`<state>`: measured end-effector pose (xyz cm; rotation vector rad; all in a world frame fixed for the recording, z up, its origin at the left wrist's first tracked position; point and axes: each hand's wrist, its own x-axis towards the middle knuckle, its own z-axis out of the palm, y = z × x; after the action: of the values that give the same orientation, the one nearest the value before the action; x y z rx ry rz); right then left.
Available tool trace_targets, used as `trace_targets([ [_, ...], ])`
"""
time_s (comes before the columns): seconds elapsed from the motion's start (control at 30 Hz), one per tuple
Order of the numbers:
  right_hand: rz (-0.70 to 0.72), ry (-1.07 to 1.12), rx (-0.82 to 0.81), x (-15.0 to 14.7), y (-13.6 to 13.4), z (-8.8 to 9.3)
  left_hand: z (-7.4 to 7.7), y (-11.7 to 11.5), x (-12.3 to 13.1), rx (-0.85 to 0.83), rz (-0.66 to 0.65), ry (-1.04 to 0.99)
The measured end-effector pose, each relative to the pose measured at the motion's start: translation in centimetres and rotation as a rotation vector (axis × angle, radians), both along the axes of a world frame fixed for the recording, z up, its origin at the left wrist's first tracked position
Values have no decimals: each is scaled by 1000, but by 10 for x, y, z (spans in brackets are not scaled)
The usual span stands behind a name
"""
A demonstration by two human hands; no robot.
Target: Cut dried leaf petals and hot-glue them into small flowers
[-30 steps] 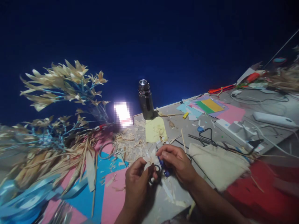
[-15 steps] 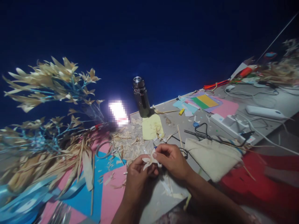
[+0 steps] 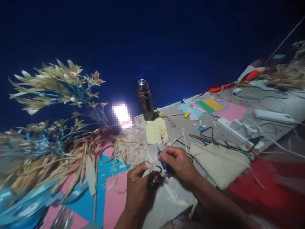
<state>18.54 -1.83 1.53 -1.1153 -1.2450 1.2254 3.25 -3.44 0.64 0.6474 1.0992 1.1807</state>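
Dark blue emptiness backs one grey tabletop [image 3: 176, 132], from where I stand. One metallic cylindrical flask [image 3: 145, 106] stands behind one yellow paper sheet [image 3: 152, 131], near papery husk scraps [image 3: 130, 144] too many to count. Two hands work at the near edge: the left hand [image 3: 138, 183] pinches one pale flower [image 3: 149, 168], its thin pointed petals spreading leftward; the right hand [image 3: 178, 162] grips one slim blue tool [image 3: 164, 165], just beside it, long axis slanting up-left, dark tip pointing away from the person. Creased cream cloth [image 3: 219, 163] lies right.
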Motion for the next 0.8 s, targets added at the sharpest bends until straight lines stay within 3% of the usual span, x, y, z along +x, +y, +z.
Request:
trace_targets([
  [0.17,142,-140,-87,4,-1,1,17,4,-3,-50,53,-10],
  [0.3,308,-453,45,5,8,19,27,10,-16,-61,123,11],
  [0.43,406,-636,215,1,25,27,21,24,-32,-25,195,76],
  [0.6,447,-847,289,0,31,20,8,38,-37,30,184,100],
  [0.7,490,-846,376,3,29,11,0,40,-35,15,203,71],
  [0.8,405,-737,599,3,31,-5,-7,42,-36,92,253,167],
])
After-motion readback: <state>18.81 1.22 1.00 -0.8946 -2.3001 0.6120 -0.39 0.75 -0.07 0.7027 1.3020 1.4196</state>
